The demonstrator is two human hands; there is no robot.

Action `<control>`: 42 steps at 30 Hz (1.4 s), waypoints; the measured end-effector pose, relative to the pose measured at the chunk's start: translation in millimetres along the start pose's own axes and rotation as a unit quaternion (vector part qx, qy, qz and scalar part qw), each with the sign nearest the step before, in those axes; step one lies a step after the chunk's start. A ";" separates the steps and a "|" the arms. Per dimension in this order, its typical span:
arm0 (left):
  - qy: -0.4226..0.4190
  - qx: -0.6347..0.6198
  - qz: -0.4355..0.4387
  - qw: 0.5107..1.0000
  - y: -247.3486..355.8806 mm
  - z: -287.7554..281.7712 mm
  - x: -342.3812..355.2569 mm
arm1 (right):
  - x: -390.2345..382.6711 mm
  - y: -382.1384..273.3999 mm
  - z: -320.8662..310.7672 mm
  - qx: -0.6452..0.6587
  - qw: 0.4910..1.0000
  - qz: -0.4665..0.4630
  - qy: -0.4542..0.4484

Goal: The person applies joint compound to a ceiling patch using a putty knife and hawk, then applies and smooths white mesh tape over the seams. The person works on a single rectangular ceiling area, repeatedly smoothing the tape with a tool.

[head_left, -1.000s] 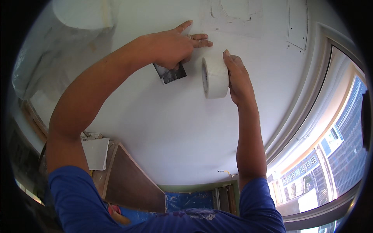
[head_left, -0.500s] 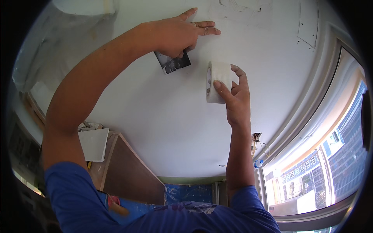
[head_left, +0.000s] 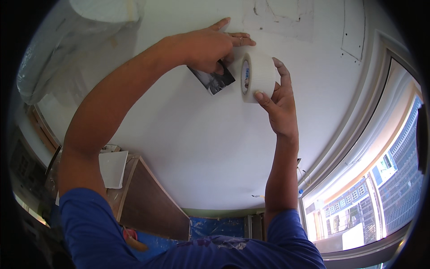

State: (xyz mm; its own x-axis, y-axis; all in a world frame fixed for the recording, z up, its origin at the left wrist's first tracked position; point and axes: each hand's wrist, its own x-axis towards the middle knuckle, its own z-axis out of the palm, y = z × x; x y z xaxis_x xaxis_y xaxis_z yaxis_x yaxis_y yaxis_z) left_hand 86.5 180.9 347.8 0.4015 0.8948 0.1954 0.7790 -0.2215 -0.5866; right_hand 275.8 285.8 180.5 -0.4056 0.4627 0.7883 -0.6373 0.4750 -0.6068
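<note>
My right hand [head_left: 283, 111] is closed on a wide roll of white mesh joint tape [head_left: 263, 77], thumb on the near edge and fingers round the far side. The roll is held up at the white wall [head_left: 201, 148], its round core facing left. To the left of it, my left hand [head_left: 210, 49] has its thumb and curled fingers on a putty knife, whose dark, shiny, smeared blade [head_left: 216, 84] shows below the palm. Its handle is hidden by the hand. The other fingers of that hand reach out along the wall toward the roll.
Clear plastic sheeting [head_left: 42, 62] hangs at the far left. A brown wooden cabinet [head_left: 154, 201] with a white board [head_left: 114, 169] on it stands at the lower left. At the right is a bright window [head_left: 354, 201]. A patched area [head_left: 280, 20] marks the upper wall.
The tape roll and my right hand have moved up and slightly right. The putty knife has shifted right and turned, with more of its blade showing. My left hand sits a little lower.
</note>
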 end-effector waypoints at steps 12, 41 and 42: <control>0.129 -0.195 0.042 0.971 52.6 -1.3 -71.1 | 3.9 -16.2 2.7 -0.001 1.000 0.022 0.018; 0.292 -0.184 -0.021 0.938 107.5 49.2 -49.6 | -75.9 -110.8 -39.7 -0.516 0.853 0.069 -0.016; 0.342 -0.181 -0.031 0.921 109.9 55.2 -40.0 | -78.1 -130.2 -62.3 -0.493 0.867 0.052 0.054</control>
State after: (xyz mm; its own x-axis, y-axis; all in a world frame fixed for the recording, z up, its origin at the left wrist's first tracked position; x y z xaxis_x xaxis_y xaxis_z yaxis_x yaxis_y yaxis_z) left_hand 129.4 142.2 232.2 0.4645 0.4832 0.7421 0.8702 -0.4045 -0.2814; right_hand 431.3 234.4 191.5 -0.3295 0.5829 0.7427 0.2907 0.8111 -0.5076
